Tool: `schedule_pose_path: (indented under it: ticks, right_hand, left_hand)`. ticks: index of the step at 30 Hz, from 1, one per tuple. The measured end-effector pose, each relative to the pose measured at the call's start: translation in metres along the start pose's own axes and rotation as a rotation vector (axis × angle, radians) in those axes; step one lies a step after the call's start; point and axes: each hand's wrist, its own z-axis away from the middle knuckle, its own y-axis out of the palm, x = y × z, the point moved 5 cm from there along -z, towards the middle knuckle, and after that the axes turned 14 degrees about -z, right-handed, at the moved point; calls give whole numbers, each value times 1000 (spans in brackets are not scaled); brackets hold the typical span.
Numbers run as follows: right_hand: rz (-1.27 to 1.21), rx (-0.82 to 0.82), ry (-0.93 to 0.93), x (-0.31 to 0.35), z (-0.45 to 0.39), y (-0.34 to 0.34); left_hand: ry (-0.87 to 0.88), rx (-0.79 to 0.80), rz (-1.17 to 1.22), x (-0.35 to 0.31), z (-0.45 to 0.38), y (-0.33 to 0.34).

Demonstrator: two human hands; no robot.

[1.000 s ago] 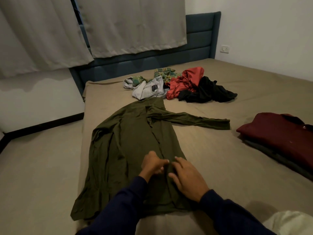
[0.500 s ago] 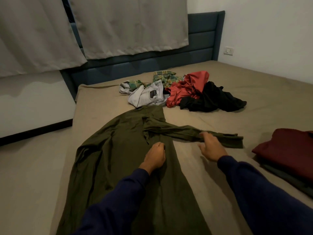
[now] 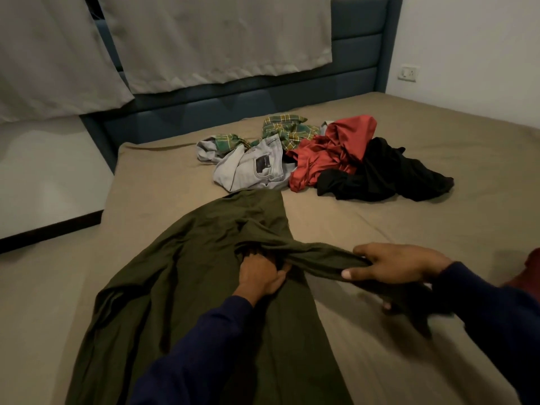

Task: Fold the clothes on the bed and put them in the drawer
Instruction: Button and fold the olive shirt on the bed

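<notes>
Since half a second ago, the right hand [image 3: 400,263] has gathered the sleeve [image 3: 318,255] of the olive shirt [image 3: 204,287] lying at lower centre on the bed [image 3: 380,223], gripping it; the left hand [image 3: 260,276] pinches the armpit fabric. Unfolded clothes [image 3: 321,159] lie at upper centre.

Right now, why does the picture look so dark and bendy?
Head view: dim room light, so the black garment loses its folds; the wide lens bows the headboard and bed edges; the right hand casts a soft shadow below it.
</notes>
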Motion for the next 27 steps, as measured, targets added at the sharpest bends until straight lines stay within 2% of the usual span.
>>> schedule_pose_path:
  ticks: [3, 5, 8, 11, 13, 17, 20, 23, 25, 27]
  right_hand:
    - [-329, 238, -3, 35, 48, 28]
    - [-476, 296, -25, 43, 59, 50]
    - [-792, 303, 24, 35, 60, 87]
    - [-1241, 312, 109, 30, 64, 126]
    - [-1383, 238, 120, 31, 66, 146]
    - [-1422, -19, 80, 34, 80, 177]
    - [-1350, -78, 88, 37, 100, 194]
    - [-1134, -125, 61, 34, 108, 196]
    - [-1071, -71, 96, 26, 111, 200]
    - [-1074, 137, 131, 22, 114, 212]
  left_hand:
    - [68, 68, 165, 9, -3, 5]
    - [92, 122, 324, 12, 4, 2]
    - [-253, 168, 905, 25, 30, -18]
    - [-469, 284, 1594, 21, 55, -33]
    - [-585, 342, 1778, 20, 72, -48]
    - [-641, 521, 1827, 11, 106, -59]
    - [-576, 644, 1591, -2, 138, -67]
    - [-567, 653, 1627, -14, 163, -70]
    - [-580, 614, 1681, -17, 178, -75]
    - [-554, 592, 1700, -19, 188, -82]
